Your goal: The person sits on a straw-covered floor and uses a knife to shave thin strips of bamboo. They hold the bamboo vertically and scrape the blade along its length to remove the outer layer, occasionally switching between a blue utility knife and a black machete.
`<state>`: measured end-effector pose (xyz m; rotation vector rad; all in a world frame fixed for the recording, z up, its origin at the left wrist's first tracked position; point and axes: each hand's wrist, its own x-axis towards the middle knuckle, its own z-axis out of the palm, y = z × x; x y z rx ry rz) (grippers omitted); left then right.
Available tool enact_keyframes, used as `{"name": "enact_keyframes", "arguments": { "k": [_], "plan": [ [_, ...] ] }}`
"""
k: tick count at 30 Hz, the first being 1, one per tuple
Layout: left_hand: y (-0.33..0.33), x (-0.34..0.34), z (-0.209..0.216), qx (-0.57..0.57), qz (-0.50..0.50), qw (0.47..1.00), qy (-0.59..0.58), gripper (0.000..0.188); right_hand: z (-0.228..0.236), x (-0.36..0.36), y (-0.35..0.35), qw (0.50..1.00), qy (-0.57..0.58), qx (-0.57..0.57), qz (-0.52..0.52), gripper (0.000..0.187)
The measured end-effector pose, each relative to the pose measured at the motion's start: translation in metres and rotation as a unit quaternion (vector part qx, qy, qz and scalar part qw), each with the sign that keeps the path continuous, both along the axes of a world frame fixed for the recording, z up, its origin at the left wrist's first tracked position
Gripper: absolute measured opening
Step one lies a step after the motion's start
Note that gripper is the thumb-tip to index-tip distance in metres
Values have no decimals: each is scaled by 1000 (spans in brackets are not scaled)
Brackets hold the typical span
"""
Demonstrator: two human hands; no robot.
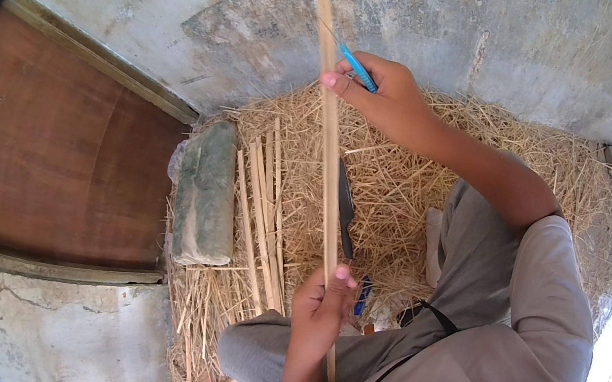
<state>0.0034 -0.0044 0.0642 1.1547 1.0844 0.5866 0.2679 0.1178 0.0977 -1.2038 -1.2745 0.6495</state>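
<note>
A long, pale bamboo strip (329, 164) runs from near my lap up past the top of the picture. Low on it, my left hand (319, 307) is closed around the strip, thumb laid along it. Higher up, my right hand (382, 89) pinches the same strip between thumb and fingers. That hand also holds a slim blue-handled tool (358, 68); its thin dark tip reaches up to the strip, and I cannot make out its exact kind. Behind the strip, a dark-bladed knife (344, 193) lies on the straw, partly covered from view.
Several cut bamboo strips (259, 214) lie to the left, beside a grey-green block (205, 194). Straw (391, 178) covers the ground around my folded legs. A stained wall (453, 11) rises ahead, and a brown wooden panel (70, 147) stands left. A blue object (363, 295) lies near my left hand.
</note>
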Motion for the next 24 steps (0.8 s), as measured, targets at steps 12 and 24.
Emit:
{"name": "enact_keyframes", "arguments": {
  "k": [12,24],
  "plan": [
    [28,10,12,115,170,977,-63,27,-32,-74,-21,999,-4,33,37,36],
    [52,23,8,93,206,969,-95,43,-32,-102,-26,994,21,7,106,37]
  ]
}}
